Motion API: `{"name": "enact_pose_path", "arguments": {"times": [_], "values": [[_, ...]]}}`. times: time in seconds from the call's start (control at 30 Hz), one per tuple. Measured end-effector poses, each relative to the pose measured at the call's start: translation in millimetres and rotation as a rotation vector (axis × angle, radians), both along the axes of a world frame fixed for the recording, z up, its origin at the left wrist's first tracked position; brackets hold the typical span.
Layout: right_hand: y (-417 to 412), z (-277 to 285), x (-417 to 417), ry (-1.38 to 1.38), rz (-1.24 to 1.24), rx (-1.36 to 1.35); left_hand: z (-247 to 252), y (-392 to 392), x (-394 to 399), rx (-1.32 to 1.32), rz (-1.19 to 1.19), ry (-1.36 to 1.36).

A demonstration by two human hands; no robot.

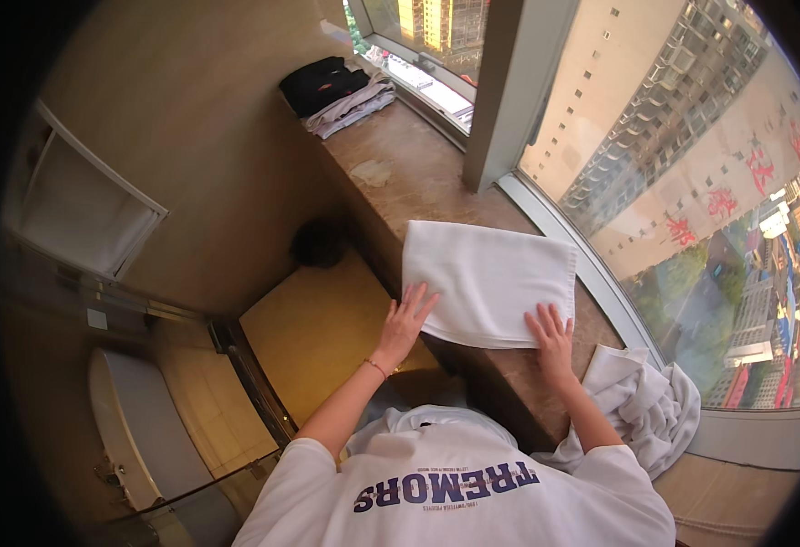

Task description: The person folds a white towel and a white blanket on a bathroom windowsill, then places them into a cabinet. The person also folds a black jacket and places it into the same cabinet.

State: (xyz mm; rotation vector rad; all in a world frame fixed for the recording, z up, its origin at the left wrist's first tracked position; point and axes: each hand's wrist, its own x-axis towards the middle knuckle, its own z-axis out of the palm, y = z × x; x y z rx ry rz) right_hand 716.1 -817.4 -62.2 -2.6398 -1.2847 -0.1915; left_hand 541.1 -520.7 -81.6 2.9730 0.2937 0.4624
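Observation:
A white cloth, probably a towel [489, 280], lies folded into a rough rectangle across the brown stone window ledge [427, 164]. My left hand [405, 321] rests on its left edge, fingers spread, with a thin bracelet at the wrist. Over the lower right corner, the fingers of my right hand [552, 335] lie flat and apart on the fabric. Neither hand grips it. Close to my right forearm, a crumpled heap of white cloth [646, 403] sits on the ledge against the window frame.
At the ledge's far end is a stack of folded clothes [331, 89], black on top and paler beneath. A grey window post [502, 102] rises beside the ledge. Below on the left are a yellowish floor [318, 321], a dark round object [318, 243] and a bathtub [123, 424].

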Motion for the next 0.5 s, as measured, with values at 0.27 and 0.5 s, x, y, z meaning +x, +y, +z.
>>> {"name": "enact_pose_path", "arguments": {"times": [0.27, 0.5], "values": [[83.5, 107.7, -21.5, 0.113, 0.086, 0.128, 41.4, 90.9, -47.5, -0.360, -0.160, -0.172], [243.0, 207.3, -108.1, 0.291, 0.254, 0.130, 134.2, 216.6, -196.8, -0.581, -0.065, -0.166]]}}
